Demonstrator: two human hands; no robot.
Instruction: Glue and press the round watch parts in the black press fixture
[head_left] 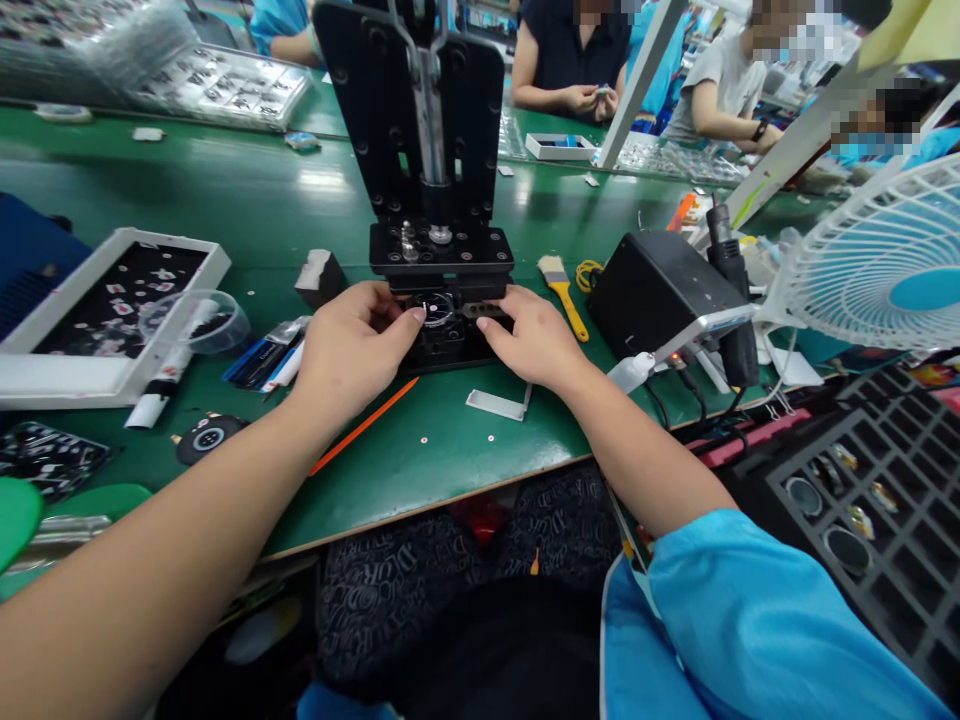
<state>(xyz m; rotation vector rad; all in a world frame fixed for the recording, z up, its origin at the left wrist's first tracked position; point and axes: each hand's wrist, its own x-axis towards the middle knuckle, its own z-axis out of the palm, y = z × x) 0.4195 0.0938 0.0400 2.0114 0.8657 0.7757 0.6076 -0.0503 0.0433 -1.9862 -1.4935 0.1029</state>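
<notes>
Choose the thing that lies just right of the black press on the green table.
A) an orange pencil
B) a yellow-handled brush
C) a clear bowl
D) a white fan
B: the brush lies on the table just right of the press, by the right hand.

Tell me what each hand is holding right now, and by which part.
The left hand pinches the small round part at its left rim, seated on the black press base. The right hand rests fingertips on the base beside it, gripping nothing visible.
</notes>
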